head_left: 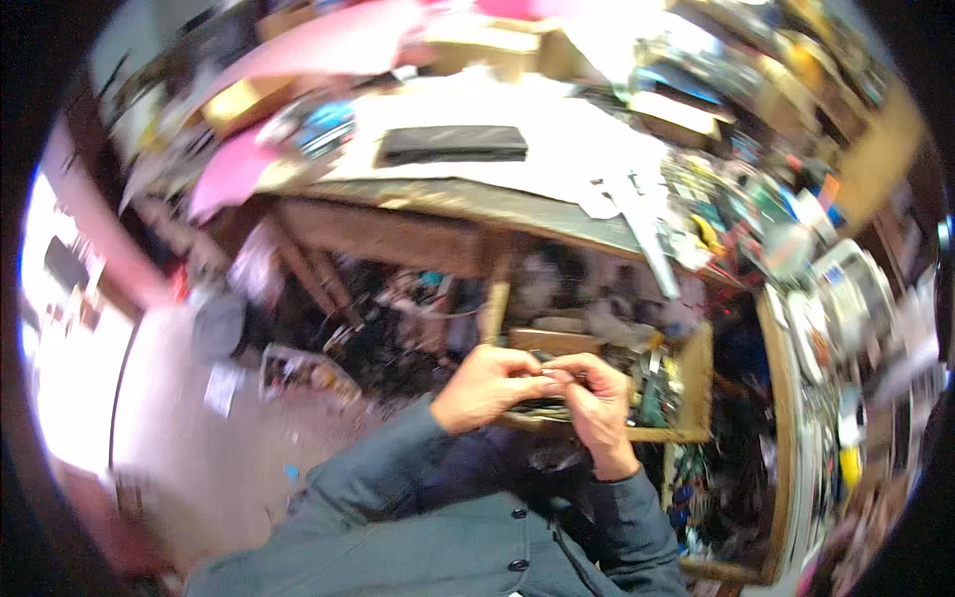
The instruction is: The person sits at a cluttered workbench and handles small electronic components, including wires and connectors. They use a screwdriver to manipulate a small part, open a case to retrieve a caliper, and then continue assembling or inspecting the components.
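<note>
- The person's bare left hand (pixel 484 390) and bare right hand (pixel 601 406) pinch a tiny object (pixel 551 373) (too blurred to identify).
- It is above an open, pale wooden drawer (pixel 696 383), below the brown-edged bench (pixel 468 204).

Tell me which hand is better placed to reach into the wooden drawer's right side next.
Probably the right hand: it is nearer the right side of the wooden drawer, while the left hand lies farther left. Both hands meet, though; blur hides what is between them.

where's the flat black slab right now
In the head view, the flat black slab lies upper middle, slightly left, on the white-topped workbench, beyond the left hand.
</note>
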A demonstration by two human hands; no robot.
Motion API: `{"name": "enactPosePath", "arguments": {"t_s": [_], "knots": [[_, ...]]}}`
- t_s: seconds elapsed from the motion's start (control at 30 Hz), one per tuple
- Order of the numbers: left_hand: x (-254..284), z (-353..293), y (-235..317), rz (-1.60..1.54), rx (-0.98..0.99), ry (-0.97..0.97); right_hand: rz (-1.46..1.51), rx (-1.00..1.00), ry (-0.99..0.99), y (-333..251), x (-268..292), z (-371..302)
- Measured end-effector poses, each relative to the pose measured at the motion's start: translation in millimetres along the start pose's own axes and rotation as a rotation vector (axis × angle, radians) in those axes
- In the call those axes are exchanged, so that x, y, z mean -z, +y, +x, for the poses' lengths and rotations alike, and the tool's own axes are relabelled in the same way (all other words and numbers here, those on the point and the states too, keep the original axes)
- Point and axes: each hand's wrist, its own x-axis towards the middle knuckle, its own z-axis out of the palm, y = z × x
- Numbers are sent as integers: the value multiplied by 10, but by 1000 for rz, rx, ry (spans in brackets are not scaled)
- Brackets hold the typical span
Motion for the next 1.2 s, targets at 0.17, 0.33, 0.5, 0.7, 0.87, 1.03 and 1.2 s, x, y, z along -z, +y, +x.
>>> {"name": "enactPosePath", "arguments": {"t_s": [0.17,0.33,0.5,0.7,0.87,1.03,1.2], "knots": [[239,-511,-256,78,19,186,-270,-97,-117,-82,-162,13],[953,-1227,-987,489,152,649,-450,22,9,-103,451,245],[2038,-1825,-1640,985,515,864,-342,28,187,-199,947,352],[3340,-2235,-1948,1434,880,743,-884,230,277,-312,1153,597],[3660,-1822,-1654,1448,975,737,-1240,344,435,-449,1188,838],[3724,-1379,-1313,1451,929,762,-1375,76,315,-560,1154,1014],[2836,-863,-561,1471,296,855,-1378,190,229,-391,1199,1200]]}}
